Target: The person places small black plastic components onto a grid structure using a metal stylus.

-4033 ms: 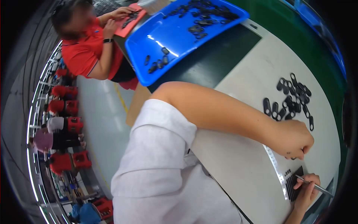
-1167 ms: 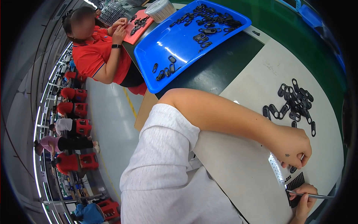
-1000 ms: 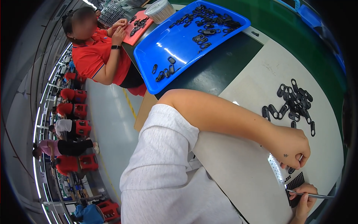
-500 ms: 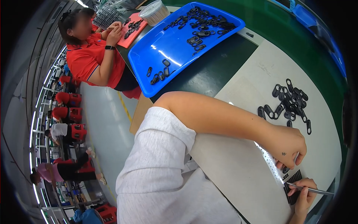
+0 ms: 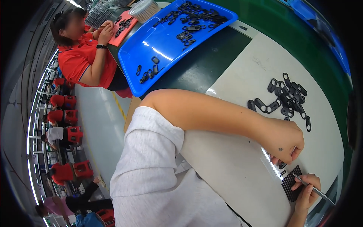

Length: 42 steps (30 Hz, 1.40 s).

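Observation:
My left hand (image 5: 281, 142) is closed, palm down, low over the pale work board (image 5: 227, 166). A small black oval part (image 5: 282, 165) pokes out beneath its fingertips. My right hand (image 5: 308, 189) grips metal tweezers (image 5: 321, 194), their tip resting at a sheet of tiny black squares (image 5: 288, 189) close beside the left hand. Some squares are gone from the sheet's upper corner. Beyond my left hand lies a loose pile of black oval parts with ring-shaped ends (image 5: 293, 100).
A blue tray (image 5: 136, 60) holding many black parts stands on the dark green table at the back. To the left a co-worker in a red shirt (image 5: 83, 62) handles parts by a pink mat (image 5: 123, 32). A white round tub (image 5: 145, 11) stands behind.
The tweezers have swung to a steeper slant, and their tip has gone from the sheet's corner onto its squares. My left hand keeps its hold. The whole view has shifted slightly.

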Motion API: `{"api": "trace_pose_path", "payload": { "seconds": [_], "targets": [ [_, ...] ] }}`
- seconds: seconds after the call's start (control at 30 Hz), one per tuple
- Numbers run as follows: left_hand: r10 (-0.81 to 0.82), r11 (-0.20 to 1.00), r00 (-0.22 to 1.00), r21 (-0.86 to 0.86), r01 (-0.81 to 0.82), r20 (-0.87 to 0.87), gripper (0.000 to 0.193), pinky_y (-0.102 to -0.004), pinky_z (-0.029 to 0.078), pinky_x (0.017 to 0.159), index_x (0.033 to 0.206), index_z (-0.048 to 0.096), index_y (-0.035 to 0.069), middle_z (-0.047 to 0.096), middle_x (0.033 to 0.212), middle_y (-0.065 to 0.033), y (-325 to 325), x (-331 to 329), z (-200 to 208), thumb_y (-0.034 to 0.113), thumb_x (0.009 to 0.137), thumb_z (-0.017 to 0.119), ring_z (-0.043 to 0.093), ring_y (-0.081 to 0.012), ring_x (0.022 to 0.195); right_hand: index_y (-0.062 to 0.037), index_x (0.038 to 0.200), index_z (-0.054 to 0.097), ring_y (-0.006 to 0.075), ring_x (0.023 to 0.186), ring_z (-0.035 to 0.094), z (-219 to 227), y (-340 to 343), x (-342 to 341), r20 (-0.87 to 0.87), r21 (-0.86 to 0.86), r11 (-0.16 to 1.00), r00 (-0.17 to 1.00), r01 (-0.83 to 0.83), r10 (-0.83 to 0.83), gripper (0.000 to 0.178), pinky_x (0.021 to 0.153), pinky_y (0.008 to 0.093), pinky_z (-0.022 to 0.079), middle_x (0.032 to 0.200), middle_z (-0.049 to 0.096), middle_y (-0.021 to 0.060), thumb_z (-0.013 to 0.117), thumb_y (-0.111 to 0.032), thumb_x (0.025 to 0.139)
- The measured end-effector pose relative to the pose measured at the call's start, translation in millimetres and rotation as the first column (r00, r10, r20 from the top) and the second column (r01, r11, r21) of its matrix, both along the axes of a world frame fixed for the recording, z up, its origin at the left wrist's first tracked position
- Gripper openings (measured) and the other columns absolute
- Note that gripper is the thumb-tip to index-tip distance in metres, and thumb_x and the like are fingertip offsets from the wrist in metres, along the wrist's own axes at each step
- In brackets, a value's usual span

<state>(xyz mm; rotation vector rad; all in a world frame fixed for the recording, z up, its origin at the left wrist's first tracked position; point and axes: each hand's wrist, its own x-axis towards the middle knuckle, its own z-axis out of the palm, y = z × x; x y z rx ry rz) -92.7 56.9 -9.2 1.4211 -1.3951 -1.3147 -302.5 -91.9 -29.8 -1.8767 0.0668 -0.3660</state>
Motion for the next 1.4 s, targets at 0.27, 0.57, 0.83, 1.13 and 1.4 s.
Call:
{"api": "trace_pose_path", "payload": {
  "seconds": [0.27,0.57,0.83,1.13,1.4],
  "targets": [
    [0.046,0.999,0.998,0.001,-0.046,0.03,0.011,-0.0254,0.048,0.05,0.074,0.057,-0.004,0.06,0.063,-0.0109,-3,-6,0,0.006,0.074,0.052,0.062,-0.0163,0.052,0.0021,0.09,0.047,0.0142,0.047,0.051,1,-2,2,-0.056,0.04,0.998,0.997,-0.044,0.047,0.033,0.045,0.0211,0.042,0.073,0.056,0.0153,0.04,-0.03,0.091],
    [0.064,0.998,0.996,0.016,-0.063,-0.056,0.012,-0.025,0.051,0.048,0.073,0.056,-0.006,0.06,0.062,-0.0124,-4,-5,-2,0.006,0.073,0.054,0.062,-0.0169,0.052,0.0013,0.09,0.047,0.0143,0.047,0.052,2,-2,5,-0.066,0.028,0.997,0.995,-0.074,0.076,0.033,0.045,0.0212,0.043,0.075,0.056,0.0154,0.041,-0.031,0.09],
    [0.051,0.999,0.997,-0.006,-0.051,-0.057,0.012,-0.0248,0.051,0.048,0.073,0.056,-0.006,0.06,0.063,-0.0123,-4,-4,-2,0.006,0.073,0.055,0.062,-0.0171,0.052,0.0009,0.089,0.047,0.0137,0.046,0.051,1,-3,3,-0.059,0.098,0.994,0.997,-0.047,0.053,0.035,0.045,0.0209,0.043,0.074,0.056,0.0148,0.04,-0.033,0.09],
    [0.066,0.998,0.996,0.007,-0.065,-0.066,0.013,-0.0252,0.047,0.047,0.075,0.057,-0.005,0.06,0.061,-0.0115,-2,-7,-3,0.008,0.076,0.053,0.061,-0.0164,0.049,0.0001,0.089,0.047,0.0132,0.047,0.051,0,-4,0,-0.062,0.131,0.99,0.996,-0.052,0.06,0.035,0.045,0.0203,0.042,0.073,0.055,0.0143,0.041,-0.034,0.09],
    [0.052,0.999,0.997,0.009,-0.052,-0.058,0.014,-0.0244,0.047,0.047,0.072,0.058,-0.004,0.06,0.062,-0.0113,-2,-5,0,0.008,0.076,0.054,0.061,-0.016,0.05,0.0018,0.091,0.047,0.0117,0.047,0.047,-9,-11,-4,-0.044,0.157,0.986,0.997,-0.056,0.064,0.033,0.044,0.0193,0.039,0.077,0.052,0.0129,0.037,-0.03,0.092]
  ]
}}
